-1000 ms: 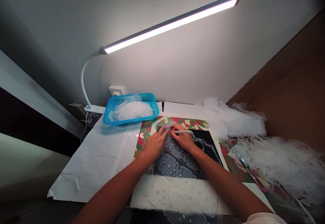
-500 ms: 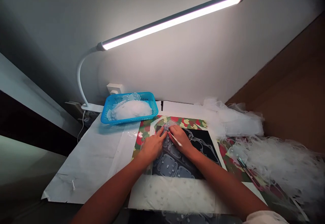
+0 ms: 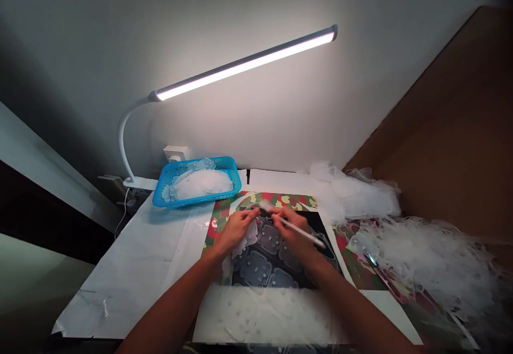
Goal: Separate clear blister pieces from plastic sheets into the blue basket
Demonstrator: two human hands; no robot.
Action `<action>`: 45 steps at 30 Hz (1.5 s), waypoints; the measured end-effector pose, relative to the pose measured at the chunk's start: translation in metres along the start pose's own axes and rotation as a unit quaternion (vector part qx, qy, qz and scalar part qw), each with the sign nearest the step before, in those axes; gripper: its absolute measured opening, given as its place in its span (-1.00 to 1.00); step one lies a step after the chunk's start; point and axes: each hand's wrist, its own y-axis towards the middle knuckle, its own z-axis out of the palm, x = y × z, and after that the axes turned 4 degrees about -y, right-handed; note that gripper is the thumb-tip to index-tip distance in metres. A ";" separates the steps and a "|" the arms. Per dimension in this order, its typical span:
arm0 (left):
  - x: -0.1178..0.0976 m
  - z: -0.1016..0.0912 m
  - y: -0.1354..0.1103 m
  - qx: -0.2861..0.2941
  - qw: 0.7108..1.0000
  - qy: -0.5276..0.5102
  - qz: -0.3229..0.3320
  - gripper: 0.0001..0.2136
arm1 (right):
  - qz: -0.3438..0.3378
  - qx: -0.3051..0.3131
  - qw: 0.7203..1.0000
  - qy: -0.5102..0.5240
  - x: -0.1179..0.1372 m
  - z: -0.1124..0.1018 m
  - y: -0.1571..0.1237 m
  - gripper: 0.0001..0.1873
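Note:
My left hand (image 3: pixel 236 231) is closed over the back left of a black board (image 3: pixel 310 220), its thumb and fingers pinched together. Beneath its fingers hangs a small translucent plastic piece (image 3: pixel 247 238), which it holds. My right hand (image 3: pixel 294 228) grips a slim white stick (image 3: pixel 306 233) that slants from upper left to lower right; I cannot make out its exact kind. A clear sheet of rounded translucent shapes with small dots (image 3: pixel 256 268) lies on the board. Part of that sheet is hidden behind my right hand and forearm.
A blue basket (image 3: pixel 157 196) at the back left holds a pile of translucent pieces (image 3: pixel 202 184). Pink-handled scissors (image 3: pixel 385 279) lie on the right beside a heap of stringy clear scraps (image 3: pixel 433 263). A lamp (image 3: pixel 248 65) shines above; cardboard (image 3: pixel 452 129) stands on the right.
My hands have parted slightly and lifted from the sheet. A translucent piece now hangs from the left fingers. The white stick has swung to point back and left; the camera view has shifted.

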 end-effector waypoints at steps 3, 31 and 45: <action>0.010 0.003 0.005 0.046 0.985 -0.150 -0.078 -0.61 | -0.012 0.105 0.992 0.070 0.017 0.012 -0.005 -0.88; 0.008 -0.005 -0.005 0.001 0.955 -0.274 -0.116 -0.55 | 0.217 -0.018 0.972 0.091 -0.072 -0.007 0.045 -0.59; 0.010 -0.006 -0.007 0.032 0.952 -0.288 -0.100 -0.63 | 0.144 0.097 0.941 0.291 -0.011 -0.015 0.006 -0.69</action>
